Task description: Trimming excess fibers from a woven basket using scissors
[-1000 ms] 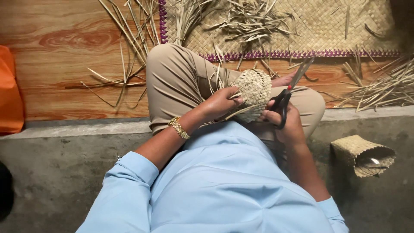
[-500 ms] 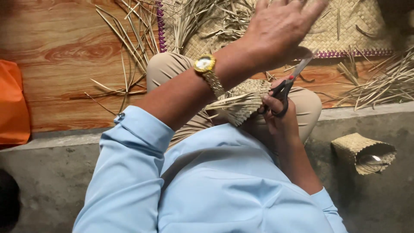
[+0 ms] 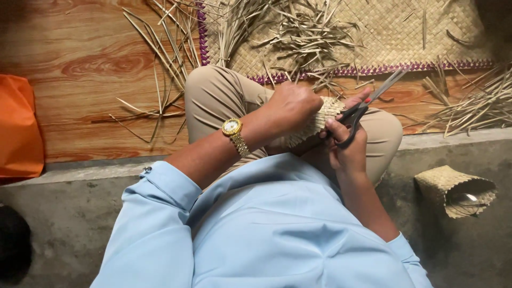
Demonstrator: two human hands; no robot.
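1. At the far left an orange bag (image 3: pixel 18 128) lies on the wooden floor (image 3: pixel 90 64), well apart from the work.
2. Loose dried palm strips (image 3: pixel 160 58) lie scattered on the floor beside a woven mat with a purple edge (image 3: pixel 373 32).
3. The left hand (image 3: pixel 290 104), a gold watch (image 3: pixel 233 128) on its wrist, is curled shut over a small woven basket (image 3: pixel 322 114) and presses it down on the person's lap, above the knee.
4. The right hand (image 3: pixel 349 146), just beside the basket, has fingers through the dark loops of the scissors (image 3: pixel 368 104); the blades stand slightly parted and point away toward the mat.
5. The step in hand looks like trimming stray strip ends off the basket. The next move probably calls for turning the basket so an end sticks out, then bringing the blades close to the weave without nicking it.
6. At the right a second, finished-looking woven basket (image 3: pixel 453 189) lies on its side on the concrete step (image 3: pixel 64 213).
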